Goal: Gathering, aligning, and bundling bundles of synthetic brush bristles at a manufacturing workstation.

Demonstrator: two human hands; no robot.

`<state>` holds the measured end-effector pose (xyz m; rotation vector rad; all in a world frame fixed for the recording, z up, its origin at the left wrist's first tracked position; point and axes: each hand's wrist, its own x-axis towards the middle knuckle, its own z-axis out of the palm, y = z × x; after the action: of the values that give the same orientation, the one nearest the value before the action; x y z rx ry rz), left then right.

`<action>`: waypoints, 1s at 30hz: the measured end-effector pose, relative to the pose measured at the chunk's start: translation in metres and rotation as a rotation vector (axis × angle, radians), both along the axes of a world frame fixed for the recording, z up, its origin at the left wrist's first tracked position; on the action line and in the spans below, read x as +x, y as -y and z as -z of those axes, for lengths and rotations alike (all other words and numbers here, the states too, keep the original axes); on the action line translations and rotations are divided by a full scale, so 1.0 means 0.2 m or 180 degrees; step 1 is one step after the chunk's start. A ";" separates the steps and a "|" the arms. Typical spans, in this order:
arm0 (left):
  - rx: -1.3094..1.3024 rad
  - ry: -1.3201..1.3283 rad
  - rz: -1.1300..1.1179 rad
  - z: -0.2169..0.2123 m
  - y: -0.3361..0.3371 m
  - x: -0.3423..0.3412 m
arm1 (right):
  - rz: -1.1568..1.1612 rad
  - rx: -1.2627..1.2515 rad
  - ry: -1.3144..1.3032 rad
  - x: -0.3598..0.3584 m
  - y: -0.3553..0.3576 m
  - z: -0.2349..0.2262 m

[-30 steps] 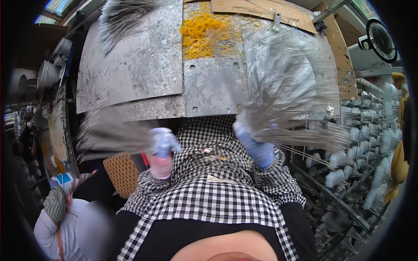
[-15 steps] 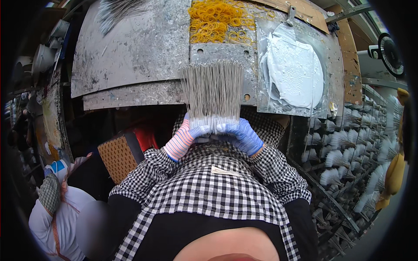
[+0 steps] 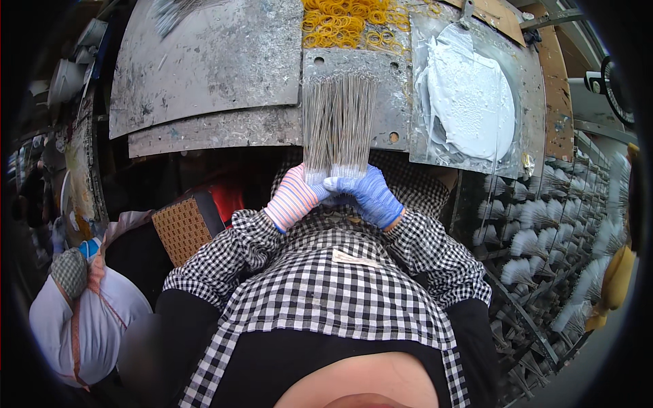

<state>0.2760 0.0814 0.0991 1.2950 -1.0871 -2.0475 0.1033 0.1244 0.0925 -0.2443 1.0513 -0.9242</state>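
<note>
Your left hand (image 3: 294, 198) in the striped glove and your right hand (image 3: 367, 194) in the blue glove are both clenched around the bottom end of a bundle of thin wires (image 3: 338, 122), held upright just in front of the grey metal bench (image 3: 204, 61). The grip covers only the base, so the tips fan loose; slacken either hand and wires likely slide out and scatter. Right of the bundle sits a tray (image 3: 530, 122) of white paste (image 3: 469, 95); a tilt that way could smear the tips unevenly. Beyond the bundle lies a heap of yellow rubber bands (image 3: 340, 20), which stray tips could snag.
</note>
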 end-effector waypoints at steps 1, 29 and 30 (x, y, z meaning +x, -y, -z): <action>0.0191 0.0264 0.0515 -0.11 0.06 0.02 | 0.0096 0.0077 0.0073 -0.01 0.00 -0.04; -0.0536 0.0670 -0.0454 -0.51 0.17 0.53 | 0.1056 -0.1475 -0.1128 -0.32 0.20 -0.40; -0.0635 0.0580 -0.0832 -0.49 0.26 0.64 | 0.0847 -0.1570 -0.1353 -0.38 0.16 -0.40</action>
<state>0.4044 0.0286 0.1976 1.4556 -1.1036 -1.6143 0.0281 0.0915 0.1716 -0.7495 1.2491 -1.4099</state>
